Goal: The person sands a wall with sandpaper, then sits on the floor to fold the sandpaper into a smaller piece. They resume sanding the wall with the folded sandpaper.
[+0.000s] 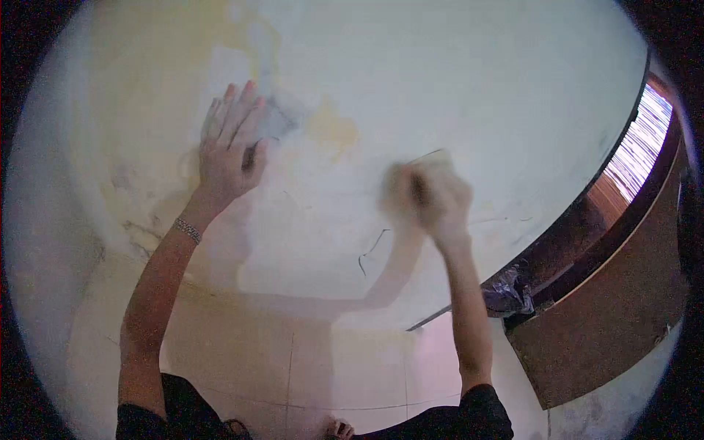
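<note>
Brace left hand [226, 158] open and flat on the wall [513, 110] ahead, and stroke right hand [438, 196], seemingly curled but too blurred to tell its grip, lightly and evenly, minding the dark mark [360, 259] below.

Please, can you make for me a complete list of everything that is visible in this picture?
wall: one, whitish, ahead
stains: several, yellowish, on the wall
bent line: one, dark, on the wall below the right hand
tiles: several, pale, bottom
opening: one, bright and striped, upper right
plastic: one piece, clear, right, above the board
board: one, brown, lower right
small thing: one, unclear, bottom edge
bracelet: one, silvery, left wrist
sleeves: two, black, bottom
left hand: one, bare, flat against the wall
right hand: one, bare, blurred, at the wall; any held thing unclear
</note>
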`<state>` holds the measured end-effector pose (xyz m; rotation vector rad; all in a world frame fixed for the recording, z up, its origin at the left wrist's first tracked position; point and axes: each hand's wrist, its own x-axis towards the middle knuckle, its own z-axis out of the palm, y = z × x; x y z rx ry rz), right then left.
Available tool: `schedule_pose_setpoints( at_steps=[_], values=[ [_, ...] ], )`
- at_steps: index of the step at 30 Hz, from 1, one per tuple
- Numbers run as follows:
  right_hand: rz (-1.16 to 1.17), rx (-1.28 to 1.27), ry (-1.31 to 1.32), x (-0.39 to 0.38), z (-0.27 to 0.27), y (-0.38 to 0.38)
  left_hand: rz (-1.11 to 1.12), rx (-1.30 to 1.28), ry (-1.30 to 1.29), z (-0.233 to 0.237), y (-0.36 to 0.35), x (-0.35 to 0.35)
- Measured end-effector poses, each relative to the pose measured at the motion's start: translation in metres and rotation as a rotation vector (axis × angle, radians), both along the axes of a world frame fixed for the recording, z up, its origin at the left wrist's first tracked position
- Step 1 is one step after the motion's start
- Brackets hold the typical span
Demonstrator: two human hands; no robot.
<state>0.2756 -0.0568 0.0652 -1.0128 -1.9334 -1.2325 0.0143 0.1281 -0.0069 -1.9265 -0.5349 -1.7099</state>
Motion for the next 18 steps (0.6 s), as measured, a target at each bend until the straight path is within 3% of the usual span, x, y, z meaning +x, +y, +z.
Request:
schedule_pose_setpoints(
  at_steps=[2,6,10,12,15,18],
  values=[
    [-0.063,-0.118,-0.149,-0.013,-0.03,0.003,0.009,-0.004,0.003,0.0,-0.002,-0.001],
    [-0.019,0.05,-0.235,-0.014,-0.043,0.02,0.006,-0.002,0.007,0.003,-0.001,-0.004],
    [0.119,0.251,0.051,-0.01,0.005,0.021,-0.028,0.063,0.003,0.006,0.005,-0.004],
    [-0.003,0.432,0.195,-0.004,0.025,0.02,-0.033,0.097,-0.009,0.008,0.008,-0.006],
    [0.01,0.445,0.217,-0.01,0.028,0.025,-0.023,0.1,-0.011,0.011,0.007,-0.009],
    [0.07,0.163,0.066,-0.025,-0.004,0.028,-0.023,0.129,-0.024,0.022,0.007,-0.011]
  ],
)
